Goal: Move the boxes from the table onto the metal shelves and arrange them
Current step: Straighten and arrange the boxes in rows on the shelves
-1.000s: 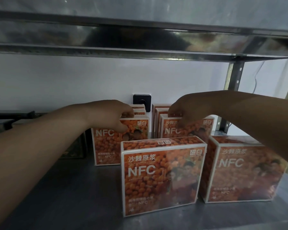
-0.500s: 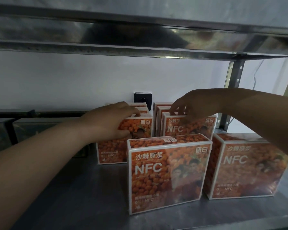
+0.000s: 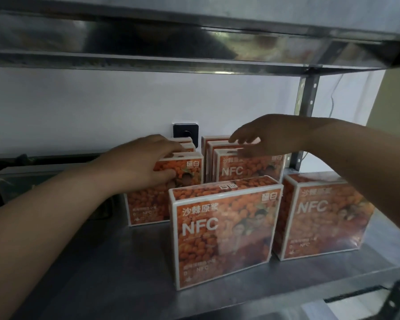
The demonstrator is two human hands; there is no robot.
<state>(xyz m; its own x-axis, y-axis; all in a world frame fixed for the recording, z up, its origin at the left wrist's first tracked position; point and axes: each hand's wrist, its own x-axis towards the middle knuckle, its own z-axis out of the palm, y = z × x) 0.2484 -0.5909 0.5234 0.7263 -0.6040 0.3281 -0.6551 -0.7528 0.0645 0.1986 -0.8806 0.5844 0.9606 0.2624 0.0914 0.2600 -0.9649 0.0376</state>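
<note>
**Grip.** The left hand [image 3: 146, 162] gripped the left rear box [image 3: 148, 204] at its top edge, fingers curled over the top and thumb pressed on the orange front face. The right hand [image 3: 266, 137] was open and held nothing, its fingers spread loosely just above the right rear boxes [image 3: 247, 169]; whether the fingertips touched them could not be told.

**Setting.** Both rear rows stood upright at the back of the metal shelf [image 3: 102, 273], below the wall socket [image 3: 185, 132]. The front centre box [image 3: 222, 232] and the front right box [image 3: 323, 215] stood nearer the shelf's front edge.

**Step, as judged.** The rear rows were being squared. The gripped box is best slid back level and kept upright, flush against those behind, while the free hand steadies the neighbouring row.

**Change.** Half a second earlier the right hand had pinched the foremost right rear box; it had since let go and risen. The left grip was unchanged.
</note>
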